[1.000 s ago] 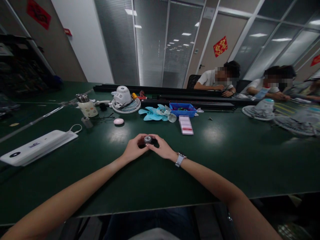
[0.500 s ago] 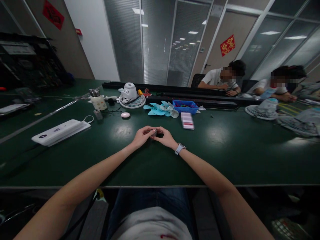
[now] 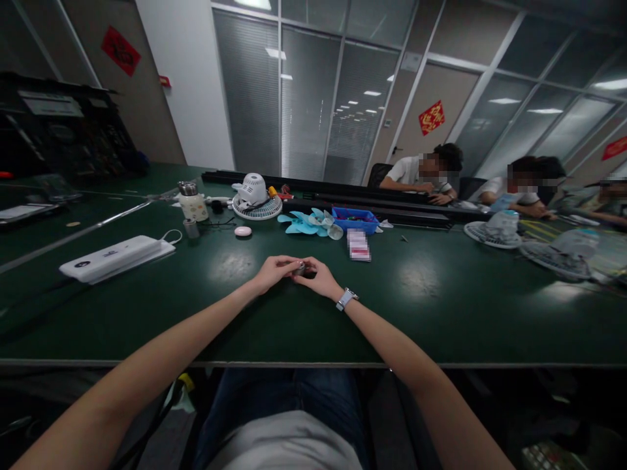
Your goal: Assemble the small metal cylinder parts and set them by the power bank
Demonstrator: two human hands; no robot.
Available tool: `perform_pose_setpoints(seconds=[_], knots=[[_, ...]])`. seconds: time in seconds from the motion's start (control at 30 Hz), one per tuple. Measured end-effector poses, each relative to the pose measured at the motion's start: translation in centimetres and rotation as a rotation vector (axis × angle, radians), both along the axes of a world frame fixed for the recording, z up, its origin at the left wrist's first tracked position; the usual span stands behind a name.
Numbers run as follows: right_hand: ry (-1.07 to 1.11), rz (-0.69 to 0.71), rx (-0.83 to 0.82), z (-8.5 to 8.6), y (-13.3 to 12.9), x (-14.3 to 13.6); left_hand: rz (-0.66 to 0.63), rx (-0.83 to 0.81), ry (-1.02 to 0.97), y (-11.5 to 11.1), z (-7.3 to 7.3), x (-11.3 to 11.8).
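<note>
A small, round grey metal part [image 3: 300, 267] is held between the fingertips of both hands, low over the green tabletop. My left hand [image 3: 274, 272] grips it from the left, thumb and fingers closed on it. From the other side, my right hand [image 3: 320, 278], with a watch on the wrist, curls its thumb and fingers around it. The fingers hide much of the part, so its exact kind does not show. Beyond the hands lie light-blue fan blades [image 3: 298, 224] and a pink oval object [image 3: 243, 232].
A blue bin [image 3: 355, 220] of small parts stands behind a pixelated card [image 3: 358, 245]. To the left are a white fan head [image 3: 253, 189], a flask [image 3: 192, 202] and a white flat case [image 3: 117, 256]. More fan parts [image 3: 494, 232] lie right; people sit across the table.
The camera view has tilted up and turned slightly right, so the scene sits lower and further left. Both hands stay on the metal part, with a small shift of the fingers.
</note>
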State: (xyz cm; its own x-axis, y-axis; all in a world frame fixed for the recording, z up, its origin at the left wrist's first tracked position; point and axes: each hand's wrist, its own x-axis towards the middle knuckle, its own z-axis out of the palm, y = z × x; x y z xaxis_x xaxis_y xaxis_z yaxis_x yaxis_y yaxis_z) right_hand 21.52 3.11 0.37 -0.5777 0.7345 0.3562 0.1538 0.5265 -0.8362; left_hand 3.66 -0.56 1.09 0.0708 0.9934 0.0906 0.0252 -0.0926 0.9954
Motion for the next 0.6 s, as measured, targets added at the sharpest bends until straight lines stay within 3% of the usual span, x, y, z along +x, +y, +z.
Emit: perform_pose_setpoints(seconds=[0.3,0.6], knots=[[0.026,-0.027,0.0,0.0,-0.4,0.0,0.026,0.419,0.578,0.3,1.9,-0.9],[0.047,-0.03,-0.001,0.0,-0.5,0.3,0.049,0.441,0.577,0.2,1.7,-0.8]])
